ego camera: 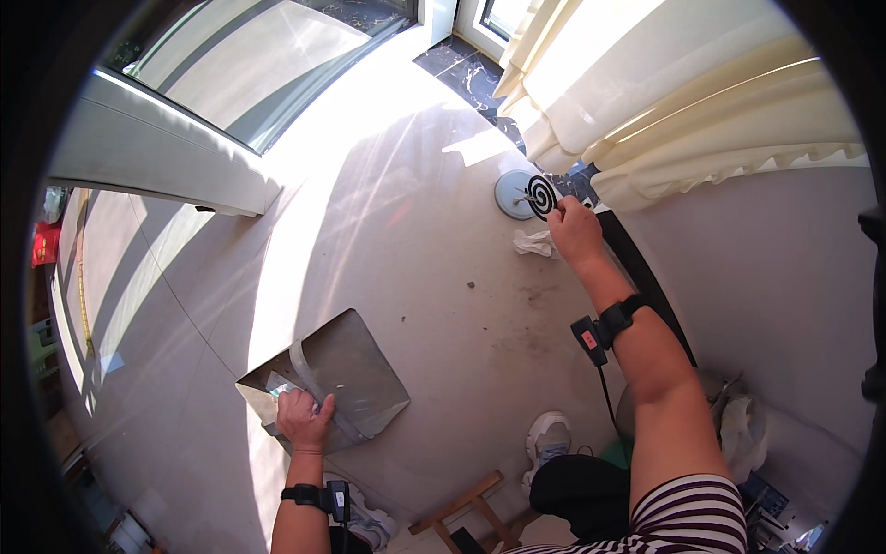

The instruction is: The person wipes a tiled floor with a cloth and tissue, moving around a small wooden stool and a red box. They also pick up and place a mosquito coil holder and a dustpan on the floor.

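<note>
My right hand (576, 232) pinches a black mosquito coil (541, 197) by its outer edge. The coil is tilted over a pale blue round metal base (511, 194) with a small stand in its middle; whether coil and stand touch cannot be told. At lower left, my left hand (303, 419) is curled at the back of a grey metal dustpan (356, 374), apparently gripping its handle, which the fingers mostly hide. A crumpled wrapper or similar scrap (279, 383) shows in the pan beside the fingers.
Crumpled white tissue (533, 242) lies below the base. Dark crumbs (471, 284) and a sooty smudge (529, 332) mark the tiled floor. Cream curtains (664, 118) hang at upper right; a door (159, 142) juts in at left. A wooden stool (467, 509) is by my feet.
</note>
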